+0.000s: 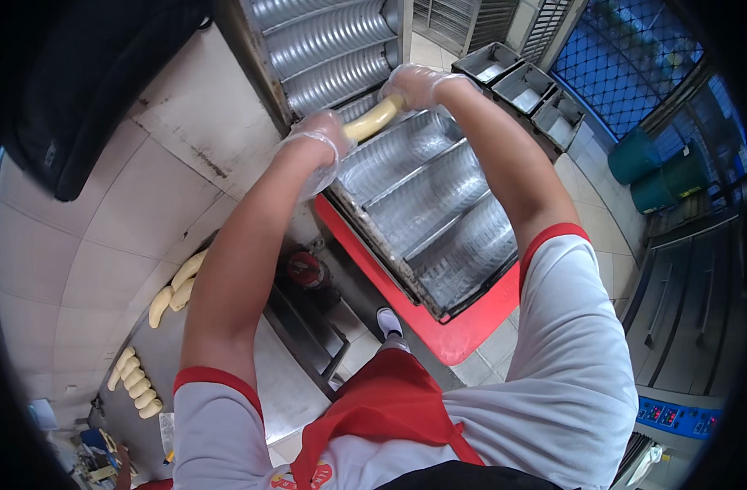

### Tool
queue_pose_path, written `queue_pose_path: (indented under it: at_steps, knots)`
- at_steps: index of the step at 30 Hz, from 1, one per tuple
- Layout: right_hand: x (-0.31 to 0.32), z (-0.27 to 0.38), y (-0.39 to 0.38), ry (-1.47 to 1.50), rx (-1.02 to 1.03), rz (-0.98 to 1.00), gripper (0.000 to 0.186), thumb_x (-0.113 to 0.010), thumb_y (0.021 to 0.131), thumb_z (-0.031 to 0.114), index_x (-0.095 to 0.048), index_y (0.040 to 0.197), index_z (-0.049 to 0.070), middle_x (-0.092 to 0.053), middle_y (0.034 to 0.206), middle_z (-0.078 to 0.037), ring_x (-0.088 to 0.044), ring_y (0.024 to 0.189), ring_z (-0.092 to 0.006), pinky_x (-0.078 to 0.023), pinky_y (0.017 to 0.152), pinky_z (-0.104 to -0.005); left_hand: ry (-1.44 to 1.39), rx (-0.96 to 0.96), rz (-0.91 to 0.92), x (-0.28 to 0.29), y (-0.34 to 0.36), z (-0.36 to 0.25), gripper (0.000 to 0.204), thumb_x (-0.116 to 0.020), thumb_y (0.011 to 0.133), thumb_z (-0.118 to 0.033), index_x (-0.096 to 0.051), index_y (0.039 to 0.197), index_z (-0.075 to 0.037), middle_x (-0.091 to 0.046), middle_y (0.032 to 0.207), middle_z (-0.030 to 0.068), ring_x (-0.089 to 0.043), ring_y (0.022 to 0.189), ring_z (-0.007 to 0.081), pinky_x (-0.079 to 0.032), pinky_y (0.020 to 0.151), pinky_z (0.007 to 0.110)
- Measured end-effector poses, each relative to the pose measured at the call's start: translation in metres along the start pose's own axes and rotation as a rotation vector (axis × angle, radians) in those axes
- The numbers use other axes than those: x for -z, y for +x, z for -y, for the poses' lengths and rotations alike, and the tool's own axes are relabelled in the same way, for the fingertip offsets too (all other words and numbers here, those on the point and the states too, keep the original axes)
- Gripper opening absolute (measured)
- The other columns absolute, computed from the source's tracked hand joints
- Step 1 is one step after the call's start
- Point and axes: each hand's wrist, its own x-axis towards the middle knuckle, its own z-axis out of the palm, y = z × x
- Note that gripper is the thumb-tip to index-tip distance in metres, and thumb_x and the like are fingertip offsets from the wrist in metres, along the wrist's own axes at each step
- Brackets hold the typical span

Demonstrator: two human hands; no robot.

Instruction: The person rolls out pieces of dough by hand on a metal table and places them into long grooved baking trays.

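Dough (373,122) over ribbed tray (429,202), contact unclear

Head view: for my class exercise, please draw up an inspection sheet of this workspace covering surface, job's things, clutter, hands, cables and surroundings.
Surface: red surface under the ridged metal tray; metal table at lower left.
Job's things: pale dough roll at the tray's far end, contact unclear; shorter dough pieces and longer dough pieces on the table.
Clutter: black bag-like object at upper left.
Hands: left hand and right hand, in clear gloves, hold the roll's opposite ends.
Cables: nothing seen.
Surroundings: rectangular metal pans, green drums, latticed window, blue control panel.
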Motion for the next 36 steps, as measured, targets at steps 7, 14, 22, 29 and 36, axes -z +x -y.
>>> queue_pose_path:
  at_steps: [7,14,22,29,36]
  knots:
    - [-0.015,-0.016,0.022,0.012,0.030,-0.084,0.033,-0.070,0.092,0.013,-0.076,0.124,0.014,-0.075,0.122,-0.016,-0.070,0.117,-0.0374,-0.055,0.101,-0.0449,0.233,-0.010,-0.014,-0.017,0.019,0.025,0.032,-0.078,0.092,-0.035,-0.082,0.115,-0.014,-0.077,0.119,0.0166,-0.074,0.112,0.0328,-0.058,0.099,0.043]
    - [0.002,-0.013,-0.064,0.150,-0.108,-0.389,0.037,-0.063,0.101,0.014,-0.069,0.135,0.002,-0.068,0.137,-0.020,-0.062,0.132,-0.0358,-0.046,0.115,-0.0445,-0.192,-0.299,-0.762,-0.039,-0.102,0.084,0.053,-0.071,0.097,-0.034,-0.063,0.146,-0.016,-0.062,0.145,0.0172,-0.054,0.139,0.0393,-0.044,0.113,0.053]
    - [-0.029,0.125,-0.279,0.429,-0.290,-0.915,0.039,-0.056,0.112,0.017,-0.062,0.144,-0.005,-0.060,0.152,-0.017,-0.055,0.141,-0.0272,-0.039,0.121,-0.0400,-0.363,1.220,-0.931,-0.222,-0.312,0.508,0.049,-0.062,0.102,-0.047,-0.073,0.131,-0.009,-0.075,0.118,0.0215,-0.068,0.117,0.0380,-0.053,0.103,0.051]
    - [-0.172,0.341,-0.364,1.289,-0.281,-0.805,0.038,-0.064,0.103,0.014,-0.063,0.137,-0.004,-0.064,0.140,-0.017,-0.058,0.135,-0.0283,-0.044,0.118,-0.0444,-0.471,1.268,-0.663,-0.258,-0.363,0.676,0.055,-0.064,0.100,-0.054,-0.072,0.133,-0.010,-0.073,0.129,0.0229,-0.067,0.125,0.0362,-0.053,0.102,0.044]
    - [-0.209,0.567,-0.239,0.711,0.074,-0.359,0.043,-0.070,0.092,0.005,-0.066,0.135,0.002,-0.066,0.140,-0.017,-0.060,0.134,-0.0342,-0.052,0.108,-0.0459,-0.710,0.818,-0.842,-0.214,-0.306,0.634,0.052,-0.080,0.092,-0.040,-0.070,0.128,-0.004,-0.073,0.125,0.0241,-0.066,0.127,0.0382,-0.053,0.102,0.042]
